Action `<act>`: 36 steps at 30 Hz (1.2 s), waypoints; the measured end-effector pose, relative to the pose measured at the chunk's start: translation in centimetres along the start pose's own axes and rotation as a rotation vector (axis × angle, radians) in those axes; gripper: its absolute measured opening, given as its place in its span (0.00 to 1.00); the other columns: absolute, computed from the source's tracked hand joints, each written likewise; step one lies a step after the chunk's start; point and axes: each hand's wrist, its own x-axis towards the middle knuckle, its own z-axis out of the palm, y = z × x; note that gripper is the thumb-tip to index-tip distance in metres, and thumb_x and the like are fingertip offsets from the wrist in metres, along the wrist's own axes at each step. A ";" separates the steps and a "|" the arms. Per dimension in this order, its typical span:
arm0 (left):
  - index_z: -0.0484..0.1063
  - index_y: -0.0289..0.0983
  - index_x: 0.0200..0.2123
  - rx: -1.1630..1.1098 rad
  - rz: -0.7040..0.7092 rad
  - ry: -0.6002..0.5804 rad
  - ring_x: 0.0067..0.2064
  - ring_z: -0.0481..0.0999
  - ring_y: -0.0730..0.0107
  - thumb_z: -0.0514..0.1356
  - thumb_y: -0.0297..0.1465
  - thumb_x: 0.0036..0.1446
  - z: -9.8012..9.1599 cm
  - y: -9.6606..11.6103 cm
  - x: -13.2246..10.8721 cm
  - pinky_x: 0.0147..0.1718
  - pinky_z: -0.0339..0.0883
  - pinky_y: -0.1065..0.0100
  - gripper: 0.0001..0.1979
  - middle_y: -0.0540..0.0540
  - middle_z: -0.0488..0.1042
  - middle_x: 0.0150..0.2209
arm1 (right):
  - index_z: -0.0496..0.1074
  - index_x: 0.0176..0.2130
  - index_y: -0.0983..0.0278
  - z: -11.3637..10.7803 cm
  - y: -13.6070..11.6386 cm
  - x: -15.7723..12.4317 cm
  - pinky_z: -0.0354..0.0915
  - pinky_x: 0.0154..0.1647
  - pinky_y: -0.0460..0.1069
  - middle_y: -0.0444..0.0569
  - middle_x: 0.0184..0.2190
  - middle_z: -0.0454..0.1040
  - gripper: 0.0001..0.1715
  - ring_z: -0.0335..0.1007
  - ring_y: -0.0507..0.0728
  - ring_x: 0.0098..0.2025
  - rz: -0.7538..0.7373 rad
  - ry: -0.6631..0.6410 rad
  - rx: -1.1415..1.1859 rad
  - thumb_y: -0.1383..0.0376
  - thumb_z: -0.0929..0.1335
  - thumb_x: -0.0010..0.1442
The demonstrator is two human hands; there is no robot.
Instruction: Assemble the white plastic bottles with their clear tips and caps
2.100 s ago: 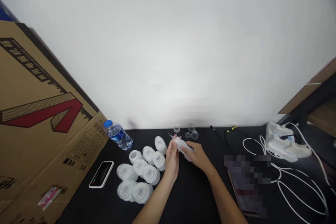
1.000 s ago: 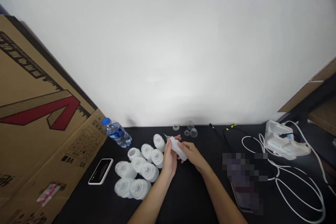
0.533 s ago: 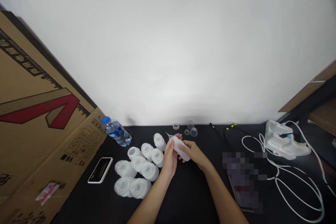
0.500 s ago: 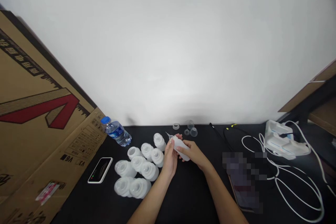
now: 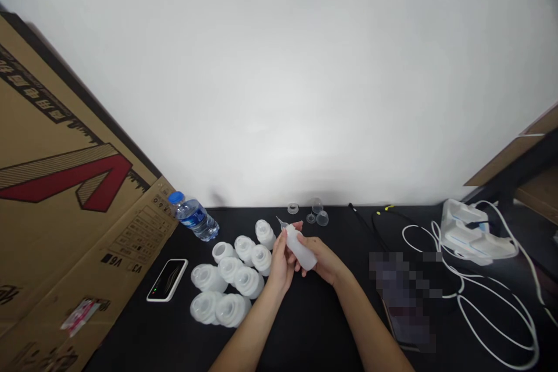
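Between my two hands is a white squeeze bottle with a thin pointed nozzle, tilted so the nozzle points up and to the left. My left hand grips it near the nozzle end. Around its lower body, the fingers of my right hand are wrapped. Just left of my left hand stands a group of several white baby bottles; one at the back left, an open-mouthed bottle, shows a wide round opening.
Against the wall lie a white ring and small clear caps. A water bottle, a white-framed device and a cardboard box are on the left. To the right are a blurred phone, white cables and a white charger.
The squeeze bottle has turned slightly more upright in my hands, and my right fingers have shifted back, showing more of its body. The other things stay where they were.
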 end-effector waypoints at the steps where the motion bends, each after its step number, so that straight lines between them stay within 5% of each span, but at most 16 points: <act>1: 0.81 0.37 0.54 -0.011 0.006 0.019 0.18 0.71 0.77 0.70 0.54 0.59 -0.1 -0.1 0.1 0.14 0.67 0.72 0.31 0.42 0.86 0.42 | 0.80 0.37 0.69 -0.1 0.1 0.1 0.70 0.22 0.47 0.54 0.29 0.81 0.42 0.75 0.55 0.24 -0.011 0.036 -0.068 0.32 0.68 0.65; 4: 0.82 0.37 0.50 -0.060 0.055 0.071 0.41 0.86 0.61 0.73 0.51 0.58 -0.3 -0.5 0.8 0.38 0.82 0.67 0.27 0.38 0.86 0.50 | 0.76 0.30 0.65 -0.3 0.2 0.3 0.68 0.26 0.48 0.48 0.25 0.78 0.39 0.74 0.56 0.26 -0.205 0.291 -0.414 0.34 0.66 0.68; 6: 0.82 0.37 0.51 -0.090 0.095 0.088 0.57 0.83 0.53 0.75 0.49 0.56 -0.6 -0.7 1.2 0.54 0.79 0.63 0.27 0.38 0.84 0.54 | 0.75 0.32 0.63 -0.5 0.0 0.1 0.68 0.31 0.48 0.47 0.28 0.79 0.30 0.76 0.57 0.31 -0.378 0.430 -0.655 0.41 0.68 0.69; 8: 0.81 0.38 0.55 -0.097 0.118 0.084 0.62 0.80 0.52 0.76 0.47 0.55 -0.8 -0.8 1.5 0.61 0.75 0.61 0.29 0.39 0.83 0.57 | 0.77 0.41 0.60 -0.4 -0.2 -0.3 0.70 0.37 0.49 0.47 0.36 0.82 0.17 0.79 0.59 0.37 -0.464 0.424 -0.801 0.49 0.71 0.69; 12: 0.80 0.39 0.58 -0.061 0.134 0.061 0.59 0.83 0.53 0.77 0.45 0.55 -0.8 -0.9 1.6 0.60 0.75 0.59 0.30 0.40 0.83 0.57 | 0.73 0.52 0.58 0.2 -0.1 -0.7 0.71 0.46 0.52 0.49 0.47 0.81 0.21 0.80 0.62 0.47 -0.491 0.420 -1.036 0.59 0.76 0.61; 16: 0.81 0.40 0.57 0.043 0.154 0.046 0.57 0.84 0.49 0.76 0.46 0.57 -0.5 -0.7 1.2 0.56 0.78 0.57 0.29 0.40 0.85 0.53 | 0.71 0.47 0.60 0.7 0.5 -0.3 0.71 0.45 0.53 0.52 0.44 0.80 0.15 0.80 0.64 0.46 -0.544 0.604 -1.250 0.60 0.75 0.63; 21: 0.83 0.40 0.55 0.123 0.183 0.052 0.57 0.83 0.46 0.74 0.48 0.57 -0.4 -0.2 0.9 0.55 0.80 0.56 0.27 0.40 0.85 0.55 | 0.71 0.44 0.60 0.7 0.6 -0.4 0.69 0.42 0.51 0.51 0.40 0.79 0.09 0.79 0.63 0.42 -0.616 0.589 -1.379 0.61 0.73 0.66; 31: 0.84 0.40 0.53 0.178 0.143 0.023 0.51 0.86 0.43 0.72 0.53 0.57 -0.2 0.1 0.6 0.48 0.82 0.51 0.29 0.40 0.87 0.46 | 0.68 0.32 0.59 0.5 -0.3 -0.8 0.57 0.33 0.48 0.43 0.30 0.74 0.15 0.69 0.56 0.31 -0.440 0.486 -1.033 0.57 0.74 0.63; 36: 0.83 0.35 0.53 0.068 0.138 0.040 0.49 0.86 0.49 0.75 0.49 0.56 -0.6 -0.4 1.1 0.50 0.80 0.55 0.28 0.37 0.86 0.48 | 0.72 0.32 0.61 0.0 -0.3 -0.4 0.57 0.33 0.47 0.40 0.28 0.72 0.16 0.66 0.54 0.31 -0.418 0.367 -0.831 0.54 0.75 0.62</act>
